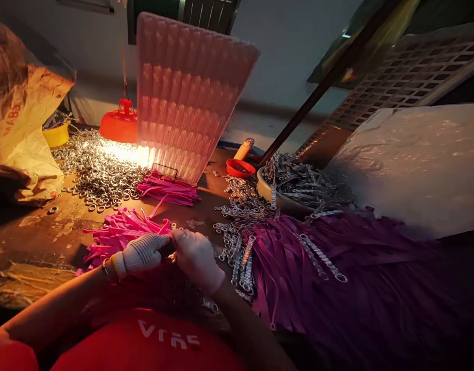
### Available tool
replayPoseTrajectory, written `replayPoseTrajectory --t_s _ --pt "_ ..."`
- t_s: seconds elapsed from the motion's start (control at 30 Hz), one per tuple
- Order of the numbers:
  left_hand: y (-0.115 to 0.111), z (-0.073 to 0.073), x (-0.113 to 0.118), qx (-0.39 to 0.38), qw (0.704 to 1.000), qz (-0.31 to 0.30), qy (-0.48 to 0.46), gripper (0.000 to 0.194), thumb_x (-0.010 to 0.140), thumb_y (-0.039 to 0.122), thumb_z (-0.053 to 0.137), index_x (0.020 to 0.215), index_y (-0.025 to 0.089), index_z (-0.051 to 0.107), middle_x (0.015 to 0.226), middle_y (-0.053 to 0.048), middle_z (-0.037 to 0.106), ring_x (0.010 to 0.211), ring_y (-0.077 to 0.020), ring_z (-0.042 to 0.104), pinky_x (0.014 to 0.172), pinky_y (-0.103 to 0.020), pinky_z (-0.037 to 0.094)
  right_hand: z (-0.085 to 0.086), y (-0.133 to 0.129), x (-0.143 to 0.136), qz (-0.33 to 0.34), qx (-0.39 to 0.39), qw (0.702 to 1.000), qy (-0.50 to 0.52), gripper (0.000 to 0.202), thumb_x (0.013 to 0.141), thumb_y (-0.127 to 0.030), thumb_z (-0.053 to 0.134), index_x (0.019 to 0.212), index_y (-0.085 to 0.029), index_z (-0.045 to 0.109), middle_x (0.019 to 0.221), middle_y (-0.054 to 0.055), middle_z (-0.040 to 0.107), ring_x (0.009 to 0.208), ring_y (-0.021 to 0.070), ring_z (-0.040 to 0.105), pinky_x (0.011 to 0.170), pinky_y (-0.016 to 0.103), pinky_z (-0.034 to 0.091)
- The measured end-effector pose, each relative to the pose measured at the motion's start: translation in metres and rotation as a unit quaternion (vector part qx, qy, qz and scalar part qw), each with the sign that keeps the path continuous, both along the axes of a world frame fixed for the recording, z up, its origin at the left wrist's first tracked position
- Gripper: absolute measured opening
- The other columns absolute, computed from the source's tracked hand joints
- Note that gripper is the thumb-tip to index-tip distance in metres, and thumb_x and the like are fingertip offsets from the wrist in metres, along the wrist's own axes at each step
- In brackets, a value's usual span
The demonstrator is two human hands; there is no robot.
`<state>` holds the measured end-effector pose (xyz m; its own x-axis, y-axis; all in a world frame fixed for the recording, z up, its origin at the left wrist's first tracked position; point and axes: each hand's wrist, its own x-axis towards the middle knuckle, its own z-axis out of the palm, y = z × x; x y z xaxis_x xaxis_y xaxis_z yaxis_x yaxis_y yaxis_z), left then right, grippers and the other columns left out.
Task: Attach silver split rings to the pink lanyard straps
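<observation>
My left hand (142,253), in a white dotted knit glove, is closed at the front edge of a pile of bright pink straps (117,232). My right hand (197,260), in a pale glove, is closed too, and its fingertips meet those of the left. Small bits of metal show at the fingertips, but what the fingers grip is hidden. Just beyond the hands lies a second bundle of pink straps (169,189). To the right of my right hand, short metal chains (237,252) with end rings lie beside a large heap of purple straps (294,263).
Many metal rings (101,175) are heaped under a lit red lamp (119,126). A ribbed translucent panel (190,98) stands behind. At the back are a red dish (240,168) and a basin (265,186) full of chains. A paper sack (24,118) stands left, a pale sack (415,170) right.
</observation>
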<state>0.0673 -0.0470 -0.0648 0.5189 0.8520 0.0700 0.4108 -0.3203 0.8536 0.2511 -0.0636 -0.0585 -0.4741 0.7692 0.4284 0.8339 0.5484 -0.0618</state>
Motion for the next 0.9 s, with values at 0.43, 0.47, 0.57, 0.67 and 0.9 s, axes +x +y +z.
replayPoseTrajectory --t_s 0.43,0.47,0.57,0.67,0.9 --pt "-0.026 -0.011 0.002 0.027 0.991 0.123 -0.036 0.017 0.082 0.015 0.052 0.069 0.014 0.061 0.066 0.000 0.061 0.065 -0.0128 0.051 0.058 -0.024 0.034 0.021 0.005 -0.010 -0.038 -0.217 0.970 -0.104 0.026 0.092 -0.038 0.056 0.095 -0.015 0.067 0.083 0.011 0.076 0.072 0.0211 0.068 0.057 0.029 0.027" --pt "-0.026 -0.010 0.002 0.034 0.991 0.126 -0.029 0.015 0.080 0.012 0.052 0.068 0.014 0.060 0.066 0.000 0.061 0.065 -0.0126 0.051 0.058 -0.024 0.033 0.017 0.004 -0.010 -0.026 -0.202 0.972 -0.116 0.025 0.091 -0.038 0.057 0.093 -0.015 0.067 0.081 0.011 0.075 0.071 0.0209 0.068 0.057 0.029 0.026" --pt "-0.025 -0.006 0.004 0.056 0.993 0.106 -0.013 0.013 0.075 0.007 0.051 0.068 0.014 0.060 0.067 0.000 0.062 0.064 -0.0124 0.051 0.058 -0.024 0.033 0.006 0.003 -0.006 0.005 -0.156 0.978 -0.137 0.027 0.091 -0.038 0.055 0.089 -0.014 0.066 0.072 0.010 0.074 0.063 0.0200 0.066 0.055 0.031 0.019" --pt "-0.019 0.001 0.001 0.070 0.996 0.059 0.024 0.012 0.076 0.009 0.054 0.070 0.014 0.063 0.065 0.000 0.063 0.061 -0.0126 0.052 0.057 -0.024 0.033 -0.002 0.005 -0.003 0.031 -0.108 0.984 -0.136 0.031 0.092 -0.042 0.054 0.085 -0.014 0.066 0.065 0.008 0.071 0.056 0.0192 0.063 0.054 0.032 0.016" --pt "0.009 0.036 -0.066 0.075 0.988 0.102 0.093 0.023 0.088 0.036 0.060 0.090 0.019 0.074 0.084 -0.005 0.074 0.073 -0.0187 0.064 0.068 -0.027 0.044 -0.001 0.015 0.040 0.009 -0.160 0.987 0.007 0.028 0.093 -0.044 0.055 0.091 -0.019 0.066 0.072 0.004 0.071 0.068 0.0205 0.066 0.060 0.029 0.037"
